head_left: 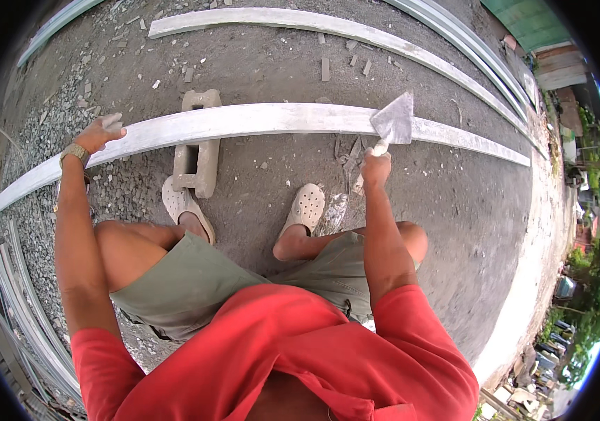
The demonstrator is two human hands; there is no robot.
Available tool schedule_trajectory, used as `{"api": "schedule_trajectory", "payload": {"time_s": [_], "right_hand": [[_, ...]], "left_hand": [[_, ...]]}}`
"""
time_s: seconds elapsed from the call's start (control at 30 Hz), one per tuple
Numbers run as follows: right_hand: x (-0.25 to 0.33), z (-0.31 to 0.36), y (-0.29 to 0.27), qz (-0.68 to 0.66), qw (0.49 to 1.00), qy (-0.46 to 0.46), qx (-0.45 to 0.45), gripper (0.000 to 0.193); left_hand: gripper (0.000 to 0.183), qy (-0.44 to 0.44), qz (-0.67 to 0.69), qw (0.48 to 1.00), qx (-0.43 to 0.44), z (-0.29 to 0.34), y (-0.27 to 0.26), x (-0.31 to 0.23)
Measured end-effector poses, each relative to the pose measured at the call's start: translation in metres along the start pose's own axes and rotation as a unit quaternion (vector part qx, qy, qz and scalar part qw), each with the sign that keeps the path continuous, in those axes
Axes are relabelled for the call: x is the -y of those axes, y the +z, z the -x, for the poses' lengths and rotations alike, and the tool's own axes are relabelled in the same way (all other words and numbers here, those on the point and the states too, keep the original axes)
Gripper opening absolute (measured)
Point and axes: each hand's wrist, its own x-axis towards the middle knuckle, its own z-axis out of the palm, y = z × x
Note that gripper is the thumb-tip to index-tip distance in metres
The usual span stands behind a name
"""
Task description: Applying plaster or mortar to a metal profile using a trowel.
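Note:
A long whitish beam (258, 119) lies crosswise before me, over a grey hollow concrete block (206, 165). My right hand (377, 168) is closed around the pale handle of a trowel (394, 119). Its grey, dusty, pointed blade covers part of the beam, right of the middle; whether it touches cannot be told. At the beam's left part is my left hand (96, 135), with a watch on the wrist. Its fingers are bent around a small pale grey piece (112, 122) whose kind is unclear.
Another whitish beam (328, 26) lies farther off, with metal lengths (461, 43) beyond it. More long pieces (30, 309) lie at the left. Gravel (40, 151) and small broken bits cover the ground. My feet in beige clogs (307, 207) stand near the block.

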Motion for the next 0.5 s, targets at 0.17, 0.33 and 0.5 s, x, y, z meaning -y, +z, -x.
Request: {"api": "schedule_trajectory", "payload": {"time_s": [0.17,0.33,0.5], "right_hand": [[0.033,0.062,0.013,0.052,0.996,-0.048,0.060,0.035],[0.068,0.126,0.040,0.098,0.973,-0.086,0.191,0.040],[-0.008,-0.011,0.005,0.000,0.997,-0.004,0.082,0.039]], "left_hand": [[0.081,-0.020,-0.064,0.997,-0.046,-0.011,-0.015,0.058],[0.082,-0.001,-0.029,1.000,-0.007,-0.009,0.005,0.005],[0.082,0.043,0.001,0.999,-0.003,0.005,0.003,-0.005]]}}
